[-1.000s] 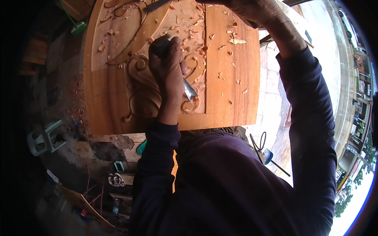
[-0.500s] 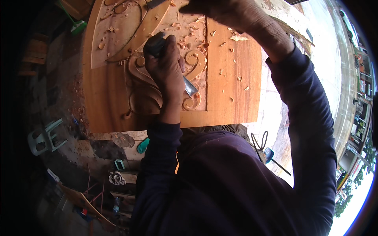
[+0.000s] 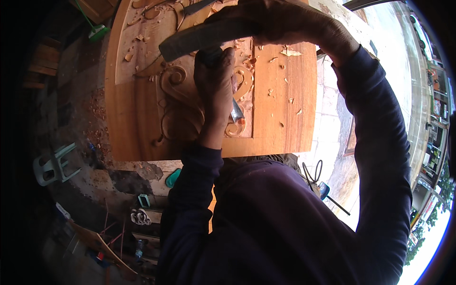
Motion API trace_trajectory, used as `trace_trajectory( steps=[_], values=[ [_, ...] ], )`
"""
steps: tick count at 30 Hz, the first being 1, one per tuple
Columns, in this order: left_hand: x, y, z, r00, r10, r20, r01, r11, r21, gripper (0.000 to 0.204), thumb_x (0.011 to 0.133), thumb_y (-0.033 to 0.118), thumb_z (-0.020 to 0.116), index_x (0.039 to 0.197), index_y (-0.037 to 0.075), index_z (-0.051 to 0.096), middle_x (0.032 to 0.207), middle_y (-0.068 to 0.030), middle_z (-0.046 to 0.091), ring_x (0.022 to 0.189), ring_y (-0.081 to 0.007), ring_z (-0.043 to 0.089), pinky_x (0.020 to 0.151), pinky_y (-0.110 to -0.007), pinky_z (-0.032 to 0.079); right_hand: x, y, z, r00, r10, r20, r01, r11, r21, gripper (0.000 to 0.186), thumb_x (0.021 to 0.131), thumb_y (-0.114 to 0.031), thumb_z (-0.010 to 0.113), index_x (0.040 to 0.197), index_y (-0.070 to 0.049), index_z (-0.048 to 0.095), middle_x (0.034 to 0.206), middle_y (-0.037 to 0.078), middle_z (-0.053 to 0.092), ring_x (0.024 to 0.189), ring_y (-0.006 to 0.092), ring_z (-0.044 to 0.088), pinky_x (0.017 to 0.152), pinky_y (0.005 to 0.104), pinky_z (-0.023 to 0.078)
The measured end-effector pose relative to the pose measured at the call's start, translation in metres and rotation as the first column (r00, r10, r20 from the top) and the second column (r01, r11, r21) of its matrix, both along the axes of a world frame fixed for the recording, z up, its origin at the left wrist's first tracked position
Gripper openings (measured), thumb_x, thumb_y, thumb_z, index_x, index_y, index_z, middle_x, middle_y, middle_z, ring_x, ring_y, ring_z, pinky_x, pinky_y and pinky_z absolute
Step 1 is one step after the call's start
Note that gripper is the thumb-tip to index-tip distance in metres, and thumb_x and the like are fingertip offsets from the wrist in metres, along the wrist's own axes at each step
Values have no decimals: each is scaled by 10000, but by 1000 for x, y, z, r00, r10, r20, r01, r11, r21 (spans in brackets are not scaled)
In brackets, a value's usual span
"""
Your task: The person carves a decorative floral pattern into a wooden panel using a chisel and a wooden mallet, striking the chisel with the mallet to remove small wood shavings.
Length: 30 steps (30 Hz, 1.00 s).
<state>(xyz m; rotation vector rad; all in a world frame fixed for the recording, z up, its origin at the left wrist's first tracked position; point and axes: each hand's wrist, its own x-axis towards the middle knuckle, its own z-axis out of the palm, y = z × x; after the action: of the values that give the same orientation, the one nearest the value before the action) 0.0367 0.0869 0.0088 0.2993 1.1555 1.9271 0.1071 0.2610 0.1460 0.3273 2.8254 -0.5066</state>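
A carved wooden panel [image 3: 280, 104] with raised scrolls lies before me, strewn with curled shavings. My left hand [image 3: 213, 88] is wrapped round the dark handle of a chisel [image 3: 236, 112]. Its shiny blade slants down to the right, and the edge meets the carving beside a small scroll near the panel's close side, where an orange shaving sits. Above it, my right hand [image 3: 280, 21] grips a dark, bar-shaped wooden mallet [image 3: 204, 38]. The mallet's free end reaches left over the top of the chisel handle; whether the two touch I cannot tell.
Another dark flat tool [image 3: 197, 6] lies at the panel's far end. To the left, a pale plastic stool [image 3: 57, 164] and a green broom [image 3: 97, 32] are on the floor. A teal slipper [image 3: 173, 177] is below the panel's close edge. At right runs a bright tiled strip.
My right hand has brought the mallet down into view over the chisel handle. My left hand and the chisel appear slightly farther right and closer to me; the panel also sits slightly lower in view.
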Motion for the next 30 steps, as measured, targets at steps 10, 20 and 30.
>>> trace_trajectory(
  steps=[10, 20, 30],
  values=[
    [-1, 5, -9, 985, -171, 30, 170, 985, 30, 248, 973, 93, 738, 1177, 69, 600, 812, 24, 570, 463, -38, 437, 389, -225, 356, 24, 8, -6, 990, 23, -142, -18, 999, 34, 740, 836, -102, 785, 1518, -158, 503, 1194, 187, 707, 1107, 362, 683, 955, 456, 558],
    [4, 9, -9, 953, -303, 7, 303, 951, -52, 231, 967, 155, 758, 1127, 70, 614, 718, 32, 548, 451, -30, 420, 387, -230, 352, 55, 16, -45, 974, -202, -98, 205, 979, 21, 753, 813, -158, 867, 1492, -94, 549, 1345, 185, 668, 1243, 317, 651, 1108, 427, 517],
    [6, 8, -3, 895, -440, 67, 441, 898, 5, 256, 958, 184, 782, 1128, 85, 619, 655, 48, 505, 443, -28, 406, 380, -224, 340, 77, 0, -46, 939, -87, -334, 111, 992, 55, 748, 836, -122, 852, 1500, -96, 509, 1215, 171, 719, 1144, 328, 716, 1001, 429, 594]
  ],
)
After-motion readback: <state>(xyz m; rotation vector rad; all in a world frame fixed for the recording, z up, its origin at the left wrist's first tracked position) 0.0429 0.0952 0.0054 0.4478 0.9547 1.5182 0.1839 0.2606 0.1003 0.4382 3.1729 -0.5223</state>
